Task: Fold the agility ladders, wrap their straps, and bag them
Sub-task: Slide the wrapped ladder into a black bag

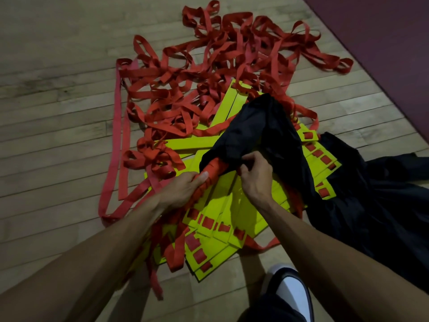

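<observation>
The left hand (pixel 183 189) has its grip wrapped round a strap-wound ladder bundle (pixel 205 180), thumb laid along the red windings, so the wrapped end stays tight and points into the bag. Just right of that grip, the right hand (pixel 254 175) pinches the edge of the black drawstring bag (pixel 255 131), holding the mouth up and over the bundle's far end, which is already hidden under the fabric. This looks like the bagging step for one ladder, only partly done.

Beneath both grips lie yellow ladder rungs (pixel 222 212) fanned flat on the wooden floor (pixel 58 112), probably parked close to be folded next. Beyond the grips, a loose tangle of red straps (pixel 209 73) spreads away, not yet wrapped. More black fabric (pixel 371 194) lies to the right of the right grip; whether it is a second bag I cannot tell.
</observation>
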Demonstrator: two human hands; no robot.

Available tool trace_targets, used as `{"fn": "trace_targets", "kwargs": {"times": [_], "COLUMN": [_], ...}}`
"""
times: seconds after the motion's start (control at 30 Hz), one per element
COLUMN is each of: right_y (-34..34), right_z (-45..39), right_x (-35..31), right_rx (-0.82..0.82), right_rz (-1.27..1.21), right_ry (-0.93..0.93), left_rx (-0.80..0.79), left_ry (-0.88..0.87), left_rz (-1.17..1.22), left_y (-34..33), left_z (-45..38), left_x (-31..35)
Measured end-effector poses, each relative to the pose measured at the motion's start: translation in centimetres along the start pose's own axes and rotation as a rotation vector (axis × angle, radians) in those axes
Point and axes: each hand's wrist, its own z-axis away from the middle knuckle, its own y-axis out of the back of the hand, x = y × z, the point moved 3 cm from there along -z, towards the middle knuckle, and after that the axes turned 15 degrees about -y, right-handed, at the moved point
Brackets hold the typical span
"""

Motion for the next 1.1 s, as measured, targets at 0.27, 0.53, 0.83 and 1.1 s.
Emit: {"fn": "trace_targets", "kwargs": {"times": [0.27,0.53,0.83,1.1], "right_y": [-0.6,-2.9,-4.6,-5.2], "right_z": [1.3,3.5,4.9,2.8], "right_x": [-0.8,0.0,0.3,0.4], "right_rx": [-0.144,-0.454,-0.783,-0.443], "right_rz": [0.061,0.158,-0.383,-0.212], "right_ry": [0.124,0.165,-0.484,-0.357], "left_rx": [0.151,0.500,0.555,0.373], "left_ry": [0.094,0.146,0.098,0.167], "left_rz": [0.397,0.298,0.530,0.122], "left_y": [-2.4,-1.8,-1.4,-4.4], "left_z": [-0.5,-2.1,-3.4,0.3], "left_x": [1.4,1.4,1.6,0.4]}}
